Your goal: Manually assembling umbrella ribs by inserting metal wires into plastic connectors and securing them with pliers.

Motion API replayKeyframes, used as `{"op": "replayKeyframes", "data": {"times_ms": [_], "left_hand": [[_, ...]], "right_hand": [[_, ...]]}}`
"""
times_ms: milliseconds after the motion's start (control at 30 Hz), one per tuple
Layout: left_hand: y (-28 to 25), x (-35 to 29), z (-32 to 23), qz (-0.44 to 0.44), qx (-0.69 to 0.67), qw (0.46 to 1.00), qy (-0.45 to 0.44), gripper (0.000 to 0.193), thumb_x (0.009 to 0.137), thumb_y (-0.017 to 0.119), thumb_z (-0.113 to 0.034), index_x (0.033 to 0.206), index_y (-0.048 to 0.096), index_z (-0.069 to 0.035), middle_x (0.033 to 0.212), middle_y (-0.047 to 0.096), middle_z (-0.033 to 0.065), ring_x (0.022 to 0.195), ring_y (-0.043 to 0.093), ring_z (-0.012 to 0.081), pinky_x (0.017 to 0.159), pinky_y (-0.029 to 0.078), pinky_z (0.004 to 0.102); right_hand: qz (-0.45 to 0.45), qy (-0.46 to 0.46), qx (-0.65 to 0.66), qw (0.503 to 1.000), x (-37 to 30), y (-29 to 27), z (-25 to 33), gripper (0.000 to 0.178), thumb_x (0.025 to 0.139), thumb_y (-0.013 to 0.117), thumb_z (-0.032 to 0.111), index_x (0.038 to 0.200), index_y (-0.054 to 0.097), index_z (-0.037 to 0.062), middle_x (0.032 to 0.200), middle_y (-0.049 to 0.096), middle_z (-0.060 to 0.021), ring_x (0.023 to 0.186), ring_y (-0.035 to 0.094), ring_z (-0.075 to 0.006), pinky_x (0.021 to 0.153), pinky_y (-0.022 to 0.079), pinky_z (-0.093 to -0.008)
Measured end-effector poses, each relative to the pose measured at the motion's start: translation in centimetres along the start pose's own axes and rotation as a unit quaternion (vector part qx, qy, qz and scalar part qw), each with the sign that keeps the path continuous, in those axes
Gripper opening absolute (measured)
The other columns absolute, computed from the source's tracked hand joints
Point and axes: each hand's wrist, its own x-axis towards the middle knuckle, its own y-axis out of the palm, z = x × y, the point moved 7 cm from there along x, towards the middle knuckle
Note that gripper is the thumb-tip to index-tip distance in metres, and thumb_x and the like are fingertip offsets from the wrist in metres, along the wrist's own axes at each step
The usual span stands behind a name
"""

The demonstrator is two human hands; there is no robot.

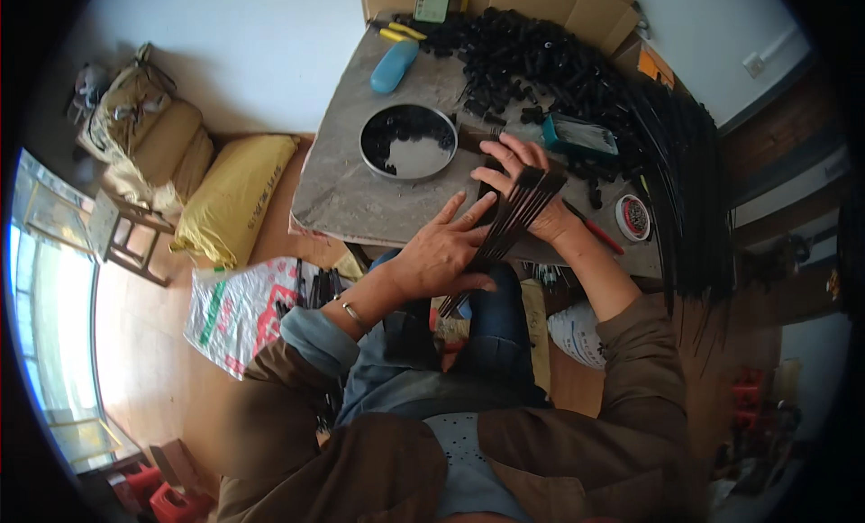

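Note:
A fanned bundle of thin dark rods (512, 218) slants across the middle, its wider upper end over my right hand. My left hand (434, 253) grips it, the thumb crossing the lower part and the fingers stretched out behind. My right hand (532, 185) reaches past the rods to the table, its visible fingers bent and apart; the bundle hides part of its palm. Just below its fingertips are a dark block and a few thin upright pins, partly covered. Left of my hands stands a round metal pan (410, 173) with small black parts inside.
Black tubular parts (514, 59) lie heaped at the table's back. A teal box (577, 137) of thin metal pieces and a small round tub (632, 218) stand right. Long black rods (689, 190) hang over the right edge. A blue case (395, 66) lies back left; a yellow sack (236, 199) rests on the floor.

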Motion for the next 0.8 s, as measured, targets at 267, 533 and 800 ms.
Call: {"op": "replayKeyframes", "data": {"times_ms": [267,533,800], "left_hand": [[-23.7,1.9,-3.0,-0.385,-0.208,0.893,-0.101,0.028,0.092,0.059,-0.022,0.109,0.067,-0.002,0.105,0.068,0.0081,0.087,0.061,0.0115,0.077,0.048,0.0243],[-10.4,-10.0,0.4,-0.014,-0.061,0.957,-0.283,0.023,0.083,0.068,-0.032,0.087,0.071,-0.01,0.068,0.066,0.0076,0.057,0.063,0.0213,0.052,0.049,0.0323],[5.3,-9.8,-6.7,0.314,-0.269,0.874,-0.254,0.034,0.088,0.064,-0.032,0.103,0.061,-0.001,0.078,0.064,0.0081,0.067,0.063,0.0234,0.065,0.052,0.0345]], "right_hand": [[0.235,0.112,0.784,0.563,-0.1,-6.8,11.1,0.028,0.092,0.057,0.014,0.116,0.054,-0.0014,0.104,0.062,-0.0073,0.1,0.058,-0.0117,0.084,0.046,-0.0276],[0.442,0.133,0.751,0.473,-7.7,1.6,12.5,0.017,0.092,0.057,0.012,0.102,0.056,-0.0015,0.082,0.067,-0.0085,0.073,0.065,-0.0155,0.068,0.052,-0.0292],[0.679,0.049,0.6,0.42,-13.2,5.7,17.5,0.024,0.089,0.061,0.02,0.101,0.061,-0.0004,0.085,0.069,-0.0075,0.071,0.065,-0.0166,0.068,0.052,-0.0306]]}}
